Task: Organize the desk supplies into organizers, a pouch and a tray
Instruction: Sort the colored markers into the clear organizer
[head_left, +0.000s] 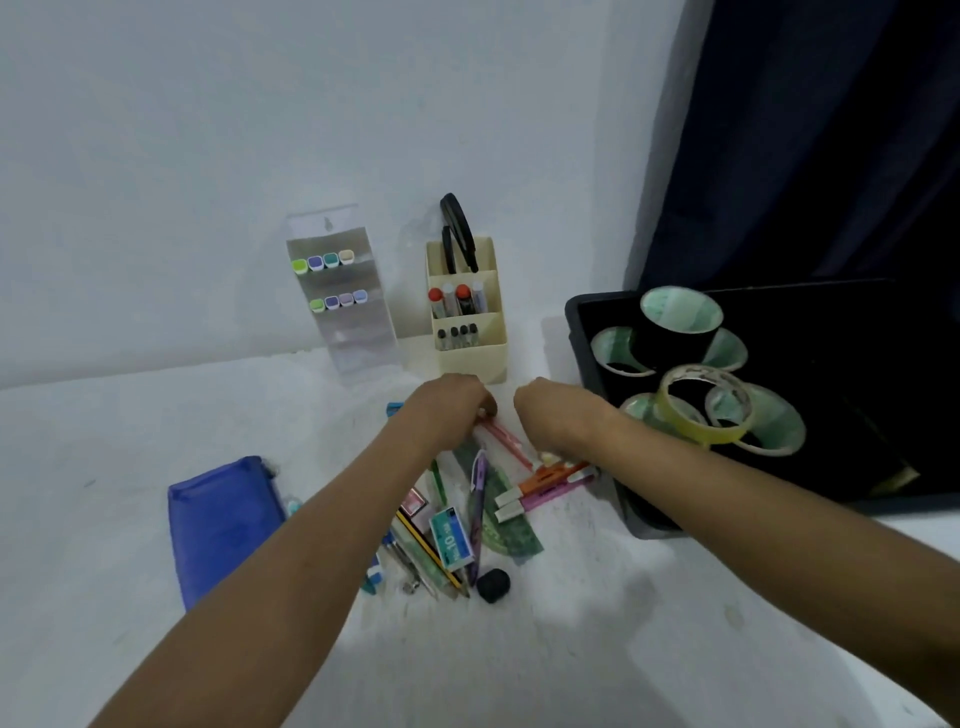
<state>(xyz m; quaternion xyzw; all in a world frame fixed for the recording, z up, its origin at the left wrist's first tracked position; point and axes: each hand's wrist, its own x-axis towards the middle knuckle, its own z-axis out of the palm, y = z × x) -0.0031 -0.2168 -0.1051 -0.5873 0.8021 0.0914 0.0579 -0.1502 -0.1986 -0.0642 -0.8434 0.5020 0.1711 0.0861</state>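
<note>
Both hands were down over the supply pile in front of the cream organizer (467, 332). Left hand (448, 402) was curled, pinching one end of a pink pen (506, 441) lying on the desk. Right hand (553, 410) was curled near the pen's other end; couldn't tell if it gripped anything. Blue pouch (223, 525) lay to the left, black tray (582, 322) w/ tape rolls (701, 410) to the right.

Both hands reach over a heap of supplies on the white counter (156, 467). The left hand (447, 408) curls its fingers at one end of a pink pen (506, 441); the right hand (553, 415) is bent down near the other end, its fingertips hidden. Behind them stand a cream organizer (470, 338) with markers and a clear organizer (345, 312). A blue pouch (223, 525) lies left; a black tray (576, 322) with tape rolls (704, 402) sits right.
</note>
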